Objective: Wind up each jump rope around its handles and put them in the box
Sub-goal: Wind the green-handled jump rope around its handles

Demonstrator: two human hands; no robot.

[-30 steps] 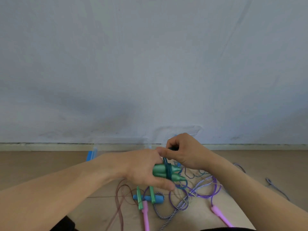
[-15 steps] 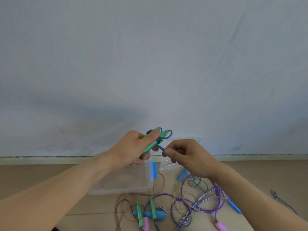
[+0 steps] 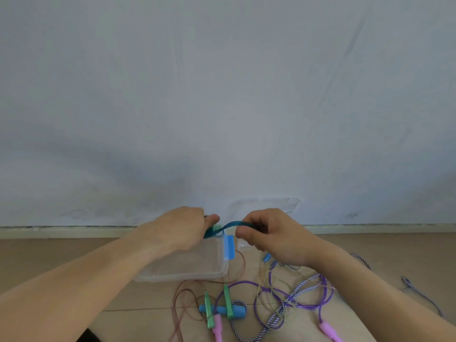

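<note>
My left hand grips the green handles of a jump rope, mostly hidden in the fist, above the clear plastic box. Its teal rope runs taut to my right hand, which pinches it between thumb and fingers. The box stands on the floor with a blue clasp on its right end. Below it lie tangled ropes: a purple rope with pink handles, a striped blue-white rope, a brown rope with green handles, and a blue handle.
A clear lid leans against the white wall behind the box. Another striped cord trails on the wooden floor at the right. A small blue handle tip shows under my right wrist.
Both hands rose from the rope pile to above the box. The left hand closed more fully over the green handles, and the right hand pulled the teal rope out to the right.
</note>
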